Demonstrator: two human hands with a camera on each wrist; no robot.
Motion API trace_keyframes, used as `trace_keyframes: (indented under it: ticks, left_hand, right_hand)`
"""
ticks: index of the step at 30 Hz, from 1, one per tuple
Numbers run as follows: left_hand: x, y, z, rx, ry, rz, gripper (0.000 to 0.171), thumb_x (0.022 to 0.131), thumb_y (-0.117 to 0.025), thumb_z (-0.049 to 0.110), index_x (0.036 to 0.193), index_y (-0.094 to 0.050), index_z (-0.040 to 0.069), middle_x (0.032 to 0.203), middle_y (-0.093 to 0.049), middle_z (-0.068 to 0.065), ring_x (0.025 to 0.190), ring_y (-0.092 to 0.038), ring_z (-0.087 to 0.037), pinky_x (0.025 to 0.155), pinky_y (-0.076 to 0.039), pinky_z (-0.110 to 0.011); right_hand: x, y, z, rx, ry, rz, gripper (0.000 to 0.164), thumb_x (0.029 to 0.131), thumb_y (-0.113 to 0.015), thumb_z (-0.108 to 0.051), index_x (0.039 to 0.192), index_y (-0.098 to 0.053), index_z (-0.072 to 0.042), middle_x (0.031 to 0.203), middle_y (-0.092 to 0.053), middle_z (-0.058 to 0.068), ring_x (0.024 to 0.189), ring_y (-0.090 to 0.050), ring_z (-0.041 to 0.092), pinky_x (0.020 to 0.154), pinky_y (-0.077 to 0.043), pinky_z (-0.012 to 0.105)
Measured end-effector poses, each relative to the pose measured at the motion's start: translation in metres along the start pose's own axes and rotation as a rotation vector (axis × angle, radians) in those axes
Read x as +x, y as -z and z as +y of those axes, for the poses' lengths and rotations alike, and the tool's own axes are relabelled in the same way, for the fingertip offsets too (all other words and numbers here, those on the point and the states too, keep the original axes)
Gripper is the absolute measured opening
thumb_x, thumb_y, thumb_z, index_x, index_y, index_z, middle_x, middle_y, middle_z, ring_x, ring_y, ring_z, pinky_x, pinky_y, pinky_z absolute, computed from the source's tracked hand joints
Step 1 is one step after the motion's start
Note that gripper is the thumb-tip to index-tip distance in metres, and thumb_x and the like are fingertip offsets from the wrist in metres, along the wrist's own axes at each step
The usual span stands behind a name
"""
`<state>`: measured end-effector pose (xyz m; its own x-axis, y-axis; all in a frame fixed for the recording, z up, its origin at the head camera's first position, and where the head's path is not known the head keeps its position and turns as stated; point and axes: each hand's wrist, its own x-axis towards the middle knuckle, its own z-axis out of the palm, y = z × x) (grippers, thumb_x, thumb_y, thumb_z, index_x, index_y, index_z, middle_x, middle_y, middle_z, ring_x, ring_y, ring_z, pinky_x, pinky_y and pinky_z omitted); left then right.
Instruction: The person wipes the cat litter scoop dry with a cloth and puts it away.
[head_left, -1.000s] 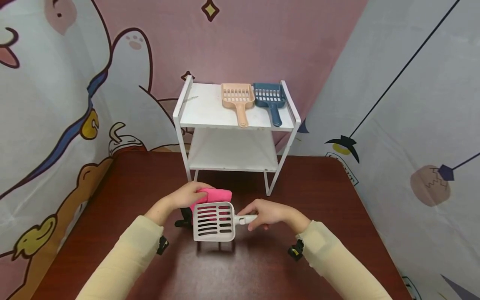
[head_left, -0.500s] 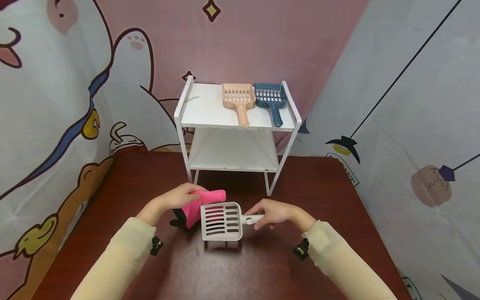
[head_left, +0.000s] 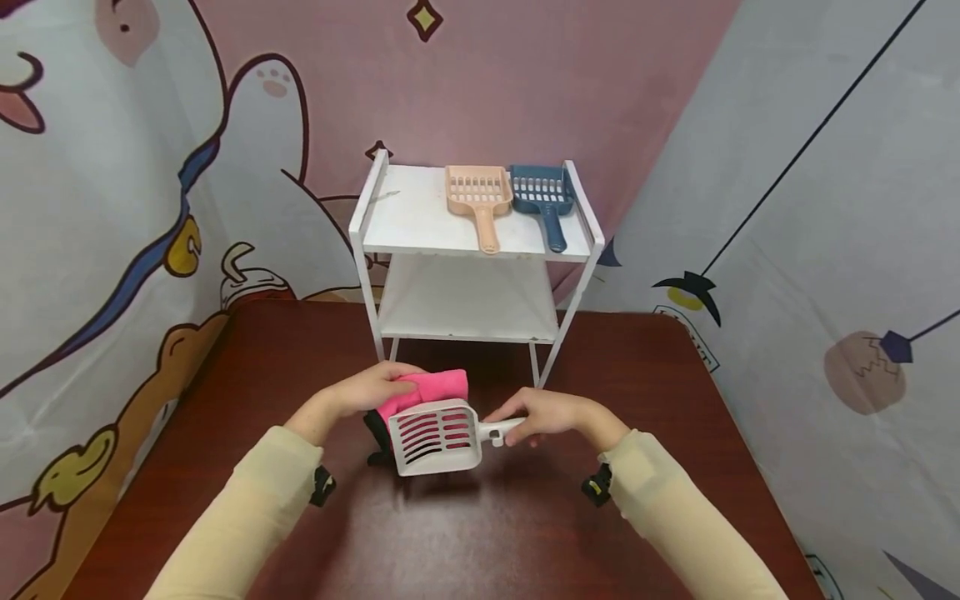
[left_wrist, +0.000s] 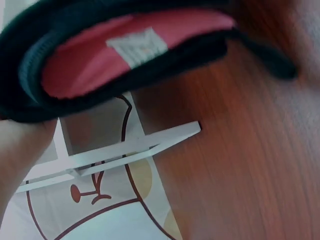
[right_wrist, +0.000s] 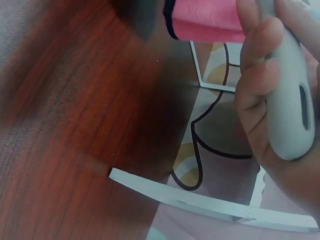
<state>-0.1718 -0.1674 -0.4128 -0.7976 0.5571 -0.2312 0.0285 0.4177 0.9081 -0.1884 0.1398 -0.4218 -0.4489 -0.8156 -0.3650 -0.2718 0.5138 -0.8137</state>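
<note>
My left hand (head_left: 356, 396) holds a pink fabric mitt (head_left: 442, 385) with a black cuff from above, its thumb lying over the pink cloth. The left wrist view looks into the mitt's opening, where pink lining (left_wrist: 85, 67), a white label and a dark loop show. My right hand (head_left: 555, 412) grips an off-white slotted litter scoop (head_left: 452, 461) by its handle (right_wrist: 286, 117), fingers curled round it. In the head view the scoop's head overlaps the mitt, and pink shows through the slots. Both are held above the table.
A white two-tier shelf (head_left: 416, 196) stands at the back of the brown table (head_left: 637, 367). On its top lie a peach scoop (head_left: 485, 227) and a dark blue scoop (head_left: 551, 227), handles forward. A printed cloth (head_left: 540, 75) hangs behind.
The left hand drew the mitt left, then brought it back right against the scoop. The scoop went slightly right, then back left, and now tilts.
</note>
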Motion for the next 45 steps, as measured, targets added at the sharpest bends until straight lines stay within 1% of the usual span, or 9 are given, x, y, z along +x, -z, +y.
trace_keyframes:
  ticks: [4,12,17,24,27,30,36,40,45]
  left_hand:
    - [0.001,-0.005,0.0,-0.13,0.043,-0.078,0.033,0.097,-0.048,0.016,0.125,-0.055,0.0,0.096,-0.066,-0.006,0.073,-0.064,-0.012,0.068,-0.052,-0.024]
    - [0.0,-0.006,-0.005,-0.14,0.058,-0.143,0.034,0.097,-0.047,0.016,0.126,-0.053,-0.001,0.102,-0.065,-0.006,0.082,-0.063,-0.011,0.073,-0.052,-0.022]
    - [-0.003,-0.002,-0.006,-0.185,0.085,-0.171,0.036,0.097,-0.047,0.018,0.128,-0.051,-0.001,0.101,-0.066,-0.007,0.081,-0.066,-0.014,0.07,-0.054,-0.024]
    - [-0.009,0.003,-0.012,-0.132,0.062,-0.149,0.035,0.097,-0.048,0.018,0.127,-0.054,0.0,0.114,-0.062,-0.011,0.089,-0.061,-0.01,0.077,-0.05,-0.022]
    - [-0.012,0.006,-0.015,-0.124,0.058,-0.135,0.035,0.096,-0.049,0.018,0.126,-0.054,0.001,0.114,-0.061,-0.011,0.087,-0.061,-0.011,0.076,-0.05,-0.023]
    - [-0.015,0.008,-0.017,-0.162,0.073,-0.125,0.036,0.096,-0.048,0.017,0.127,-0.053,0.001,0.112,-0.062,-0.01,0.083,-0.062,-0.013,0.073,-0.051,-0.023]
    - [-0.021,0.012,-0.018,-0.144,0.045,-0.142,0.038,0.097,-0.048,0.019,0.128,-0.052,-0.002,0.113,-0.061,-0.007,0.09,-0.059,-0.011,0.079,-0.049,-0.024]
    - [-0.029,0.018,-0.021,-0.147,0.032,-0.152,0.039,0.096,-0.049,0.02,0.129,-0.052,-0.002,0.112,-0.06,-0.005,0.093,-0.057,-0.011,0.08,-0.049,-0.024]
    - [-0.046,0.031,-0.026,-0.194,0.046,-0.11,0.042,0.097,-0.048,0.02,0.132,-0.047,-0.002,0.105,-0.062,-0.002,0.084,-0.06,-0.012,0.076,-0.051,-0.026]
  right_hand:
    - [0.002,0.004,0.001,-0.022,0.026,-0.002,0.039,0.083,-0.067,-0.004,0.121,-0.064,-0.01,0.086,-0.064,0.0,0.058,-0.051,0.021,0.05,-0.045,0.022]
    - [0.005,0.005,0.001,-0.047,0.065,-0.011,0.037,0.084,-0.067,-0.007,0.121,-0.064,-0.009,0.093,-0.065,0.002,0.059,-0.051,0.014,0.052,-0.045,0.021]
    - [0.003,0.006,0.005,-0.039,0.072,0.001,0.036,0.085,-0.066,-0.009,0.121,-0.063,-0.007,0.092,-0.066,0.004,0.058,-0.049,0.009,0.052,-0.044,0.02]
    - [-0.005,0.011,0.014,-0.025,0.071,0.024,0.037,0.085,-0.066,-0.01,0.121,-0.063,-0.004,0.09,-0.067,0.005,0.057,-0.05,0.011,0.051,-0.043,0.02]
    - [-0.01,0.014,0.019,-0.008,0.06,0.048,0.037,0.085,-0.066,-0.01,0.121,-0.062,-0.003,0.09,-0.067,0.005,0.057,-0.05,0.012,0.05,-0.044,0.021]
    - [-0.014,0.016,0.023,0.01,0.058,0.072,0.038,0.085,-0.066,-0.01,0.121,-0.062,-0.001,0.089,-0.066,0.005,0.056,-0.05,0.014,0.049,-0.044,0.021]
    - [-0.019,0.019,0.03,0.018,0.057,0.085,0.039,0.085,-0.066,-0.013,0.122,-0.061,-0.001,0.088,-0.065,0.002,0.056,-0.051,0.018,0.049,-0.044,0.021]
    - [-0.023,0.02,0.033,0.032,0.041,0.111,0.039,0.086,-0.066,-0.012,0.123,-0.06,-0.001,0.087,-0.064,0.003,0.055,-0.051,0.021,0.049,-0.044,0.022]
    - [-0.031,0.019,0.035,0.081,-0.025,0.185,0.043,0.087,-0.064,-0.011,0.129,-0.055,-0.002,0.084,-0.063,0.005,0.051,-0.052,0.017,0.047,-0.044,0.024]
